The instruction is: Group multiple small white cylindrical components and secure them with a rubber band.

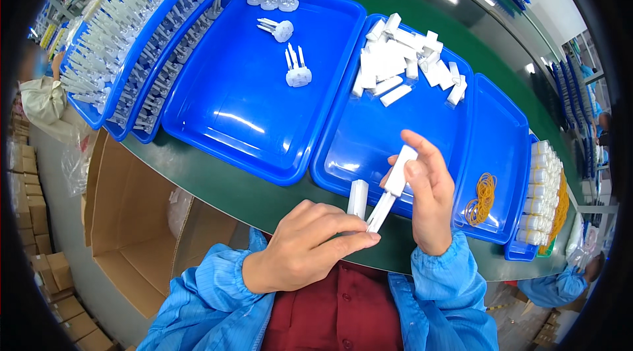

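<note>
A white block (399, 173) is in the air above the near edge of the bench (257, 200), with its upper end in front of the middle tray. The right hand (432, 199) pinches it between the thumb and a finger behind it, while the forefinger is stretched away. The left hand (300, 245) pinches the end of a white stick (378, 215) between thumb and forefinger; the stick meets the lower end of the block. A second white block (358, 198) stands up just beside the left fingers (323, 222); I cannot tell if they grip it.

The blue middle tray (356, 130) carries a heap of similar white blocks (386, 61) at its part toward the far edge of the bench. To its left, a larger blue tray (231, 100) has five white pronged pieces (299, 76): three in a row at the far side, two lying nearer. At the left end of the bench, stacked blue trays (86, 112) are crowded with the same pronged kind.

To the right of the middle tray, a narrower blue tray (498, 133) contains a loose bunch of yellow rubber bands (486, 187) near the bench's near edge. Beyond it, toward the right end, white bundles (537, 199) are piled over a small blue tray (521, 251), and more yellow bands (561, 212) lie beside them.

Below the near edge, at left, an open cardboard box (125, 219) holds a clear plastic bag (178, 209).
</note>
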Demonstrator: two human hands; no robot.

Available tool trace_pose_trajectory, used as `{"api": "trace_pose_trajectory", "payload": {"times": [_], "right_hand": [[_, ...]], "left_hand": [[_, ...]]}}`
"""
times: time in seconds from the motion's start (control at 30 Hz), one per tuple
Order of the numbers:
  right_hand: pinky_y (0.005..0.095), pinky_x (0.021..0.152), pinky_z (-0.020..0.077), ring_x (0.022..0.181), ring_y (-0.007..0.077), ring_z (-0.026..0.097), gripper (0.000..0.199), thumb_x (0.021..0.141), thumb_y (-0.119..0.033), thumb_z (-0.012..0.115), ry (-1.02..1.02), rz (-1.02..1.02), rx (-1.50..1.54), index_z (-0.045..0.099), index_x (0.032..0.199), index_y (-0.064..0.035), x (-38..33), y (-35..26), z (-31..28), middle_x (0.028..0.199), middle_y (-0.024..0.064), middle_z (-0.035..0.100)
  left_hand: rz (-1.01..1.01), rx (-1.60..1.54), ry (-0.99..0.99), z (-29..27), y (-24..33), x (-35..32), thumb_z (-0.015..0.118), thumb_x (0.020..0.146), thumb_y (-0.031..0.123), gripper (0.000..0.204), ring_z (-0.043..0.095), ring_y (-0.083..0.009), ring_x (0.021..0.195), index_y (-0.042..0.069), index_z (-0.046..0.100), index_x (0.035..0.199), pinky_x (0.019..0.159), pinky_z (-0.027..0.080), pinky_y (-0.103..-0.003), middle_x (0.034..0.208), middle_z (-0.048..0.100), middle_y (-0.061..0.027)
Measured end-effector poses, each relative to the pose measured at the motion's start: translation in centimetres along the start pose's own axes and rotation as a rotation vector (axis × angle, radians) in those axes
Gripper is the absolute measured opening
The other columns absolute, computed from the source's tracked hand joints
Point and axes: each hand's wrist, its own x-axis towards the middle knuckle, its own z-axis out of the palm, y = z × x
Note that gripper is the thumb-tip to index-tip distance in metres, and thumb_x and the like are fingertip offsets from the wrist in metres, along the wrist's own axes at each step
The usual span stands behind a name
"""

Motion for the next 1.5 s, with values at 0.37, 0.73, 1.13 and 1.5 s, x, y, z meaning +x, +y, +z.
{"api": "trace_pose_trajectory", "payload": {"times": [0.37, 0.73, 1.13, 1.5], "right_hand": [[0.0366, 0.099, 0.0480, 0.118, 0.0222, 0.058, 0.051, 0.100, -0.011, 0.059, -0.143, -0.205, -0.022, 0.039, 0.144, 0.0043, -3.8, 1.4, 1.7, 0.128, 0.0159, 0.054], [0.0396, 0.093, 0.0441, 0.106, 0.0303, 0.057, 0.030, 0.086, 0.002, 0.059, 0.072, -0.824, -1.126, 0.066, 0.114, -0.0038, 9.1, 0.3, -2.4, 0.110, 0.0116, 0.064], [0.0407, 0.072, 0.0519, 0.088, 0.0298, 0.065, 0.019, 0.090, -0.022, 0.067, 0.109, -0.406, -1.236, 0.066, 0.097, -0.0044, 6.0, -1.2, -4.2, 0.093, 0.0116, 0.068], [0.0421, 0.074, 0.0564, 0.100, 0.0305, 0.064, 0.037, 0.085, -0.011, 0.071, -0.174, -0.420, -1.371, 0.060, 0.119, -0.0009, 5.8, -0.6, -2.8, 0.102, 0.0141, 0.062]], "left_hand": [[0.039, -0.001, 0.271, 1.0, -1.1, -0.2, 0.088, 0.071, 0.009, 0.043, 0.068, -0.0247, 0.087, 0.007, 0.066, 0.108, 0.068, 0.051, -0.034, 0.108, 0.068, -0.0092], [-0.082, 0.085, 0.216, 0.5, -0.9, -0.4, 0.084, 0.071, -0.003, 0.033, 0.070, -0.0223, 0.077, 0.005, 0.069, 0.100, 0.065, 0.056, -0.031, 0.095, 0.069, -0.0099], [-0.031, 0.218, 0.036, 0.9, -1.7, -0.5, 0.082, 0.074, 0.003, 0.033, 0.064, -0.0201, 0.073, 0.011, 0.073, 0.104, 0.063, 0.046, -0.033, 0.103, 0.068, -0.0046], [-0.014, 0.259, -0.024, 0.6, -1.6, -0.4, 0.079, 0.074, -0.002, 0.030, 0.066, -0.0213, 0.076, 0.009, 0.073, 0.101, 0.062, 0.044, -0.033, 0.102, 0.070, -0.0055]]}}
